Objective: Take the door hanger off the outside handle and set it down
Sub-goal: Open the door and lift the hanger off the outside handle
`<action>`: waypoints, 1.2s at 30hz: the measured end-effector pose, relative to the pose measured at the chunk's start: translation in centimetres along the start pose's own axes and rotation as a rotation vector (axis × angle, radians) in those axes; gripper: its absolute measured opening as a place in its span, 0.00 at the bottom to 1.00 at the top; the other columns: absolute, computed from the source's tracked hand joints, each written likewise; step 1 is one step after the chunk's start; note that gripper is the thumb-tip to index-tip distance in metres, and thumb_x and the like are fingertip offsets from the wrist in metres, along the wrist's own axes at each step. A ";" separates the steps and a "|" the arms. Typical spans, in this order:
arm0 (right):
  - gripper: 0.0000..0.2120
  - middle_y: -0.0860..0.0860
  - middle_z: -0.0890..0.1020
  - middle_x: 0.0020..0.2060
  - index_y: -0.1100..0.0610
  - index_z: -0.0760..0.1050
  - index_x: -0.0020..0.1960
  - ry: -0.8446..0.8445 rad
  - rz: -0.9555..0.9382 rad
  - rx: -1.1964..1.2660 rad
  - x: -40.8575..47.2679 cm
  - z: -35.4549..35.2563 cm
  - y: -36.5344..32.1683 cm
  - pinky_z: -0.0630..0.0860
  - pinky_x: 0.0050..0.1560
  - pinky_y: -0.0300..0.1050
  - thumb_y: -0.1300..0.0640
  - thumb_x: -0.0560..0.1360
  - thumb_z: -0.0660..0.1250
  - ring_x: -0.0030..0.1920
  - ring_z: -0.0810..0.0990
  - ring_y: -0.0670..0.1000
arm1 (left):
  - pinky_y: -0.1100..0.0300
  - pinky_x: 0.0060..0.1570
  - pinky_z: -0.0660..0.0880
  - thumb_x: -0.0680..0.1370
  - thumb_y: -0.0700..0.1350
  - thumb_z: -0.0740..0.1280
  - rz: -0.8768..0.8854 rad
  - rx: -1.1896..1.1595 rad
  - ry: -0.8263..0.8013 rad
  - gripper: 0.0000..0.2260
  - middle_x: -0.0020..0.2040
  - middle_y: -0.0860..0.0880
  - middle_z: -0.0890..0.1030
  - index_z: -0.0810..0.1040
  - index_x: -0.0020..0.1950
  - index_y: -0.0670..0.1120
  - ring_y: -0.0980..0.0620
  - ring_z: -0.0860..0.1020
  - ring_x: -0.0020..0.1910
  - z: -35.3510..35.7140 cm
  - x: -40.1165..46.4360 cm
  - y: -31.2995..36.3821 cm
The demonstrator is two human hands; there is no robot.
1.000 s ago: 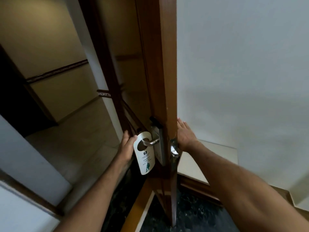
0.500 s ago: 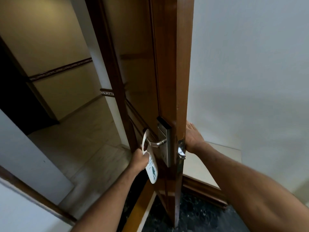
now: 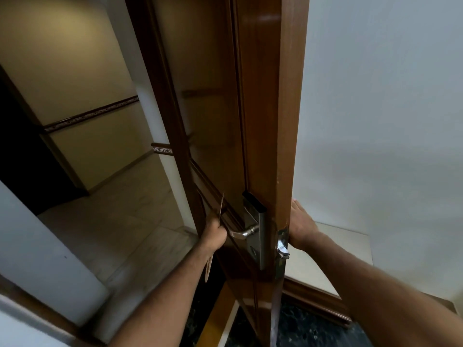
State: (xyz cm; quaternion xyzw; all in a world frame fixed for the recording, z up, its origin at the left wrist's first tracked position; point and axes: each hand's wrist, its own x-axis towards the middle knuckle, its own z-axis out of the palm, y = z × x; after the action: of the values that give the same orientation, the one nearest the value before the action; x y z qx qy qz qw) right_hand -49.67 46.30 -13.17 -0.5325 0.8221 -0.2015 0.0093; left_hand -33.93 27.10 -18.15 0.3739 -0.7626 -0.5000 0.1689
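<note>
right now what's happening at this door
A person stands at the edge of a half-open wooden door. The left hand grips a door hanger, seen edge-on, just beyond the tip of the outside handle; it looks clear of the handle, though that is hard to tell. The right hand rests on the door's inner side. The hanger is not yet set down.

Left hand (image 3: 215, 234) fisted, arm extended forward, right hand (image 3: 300, 226) flat, fingers outstretched
</note>
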 end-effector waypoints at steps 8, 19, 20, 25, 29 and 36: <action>0.24 0.58 0.72 0.70 0.55 0.67 0.71 0.027 0.017 0.035 0.0 0.1 -0.5 0.70 0.66 0.60 0.46 0.79 0.58 0.68 0.67 0.61 | 0.57 0.62 0.74 0.72 0.40 0.72 -0.084 0.223 0.088 0.44 0.73 0.43 0.56 0.49 0.81 0.45 0.39 0.61 0.74 -3.6 1.1 -0.4; 0.08 0.54 0.83 0.56 0.51 0.81 0.53 0.121 -0.457 -0.259 0.9 0.4 -2.3 0.75 0.65 0.58 0.50 0.76 0.71 0.61 0.71 0.52 | 0.55 0.36 0.84 0.83 0.47 0.65 0.017 -0.378 0.399 0.20 0.55 0.45 0.85 0.67 0.75 0.51 0.48 0.87 0.42 -10.4 -6.8 -0.5; 0.10 0.54 0.82 0.59 0.51 0.80 0.56 0.067 -0.487 -0.289 1.1 0.7 -2.6 0.71 0.68 0.59 0.49 0.77 0.69 0.65 0.71 0.52 | 0.58 0.34 0.83 0.83 0.47 0.64 0.050 -0.388 0.440 0.16 0.52 0.46 0.87 0.70 0.71 0.51 0.50 0.88 0.41 -11.0 -7.8 -0.2; 0.21 0.53 0.80 0.64 0.51 0.79 0.61 -0.156 -0.614 -0.469 2.4 2.0 -6.0 0.54 0.77 0.60 0.42 0.79 0.54 0.72 0.70 0.54 | 0.58 0.36 0.84 0.82 0.48 0.67 0.205 -0.409 0.729 0.11 0.48 0.57 0.89 0.82 0.55 0.66 0.55 0.88 0.43 -13.9 -13.2 2.8; 0.16 0.52 0.84 0.46 0.50 0.78 0.48 -0.222 -0.638 -0.389 3.5 3.8 -9.4 0.62 0.71 0.54 0.42 0.77 0.55 0.52 0.80 0.52 | 0.53 0.36 0.84 0.75 0.59 0.72 0.192 -0.414 0.892 0.07 0.46 0.60 0.89 0.84 0.52 0.65 0.54 0.88 0.45 -16.2 -17.0 4.0; 0.25 0.49 0.71 0.26 0.52 0.71 0.34 -0.324 -0.870 -0.270 6.8 7.8 -15.1 0.73 0.40 0.49 0.38 0.76 0.45 0.26 0.68 0.48 | 0.63 0.31 0.81 0.82 0.51 0.67 0.165 -0.172 1.162 0.04 0.43 0.63 0.87 0.81 0.49 0.54 0.58 0.86 0.44 -19.2 -21.7 4.6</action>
State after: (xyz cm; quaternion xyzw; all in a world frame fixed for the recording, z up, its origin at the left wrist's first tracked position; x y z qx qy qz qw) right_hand -37.65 32.51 -13.78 -0.8478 0.5300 0.0074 -0.0172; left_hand -9.28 31.89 -2.98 0.5110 -0.5281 -0.2586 0.6269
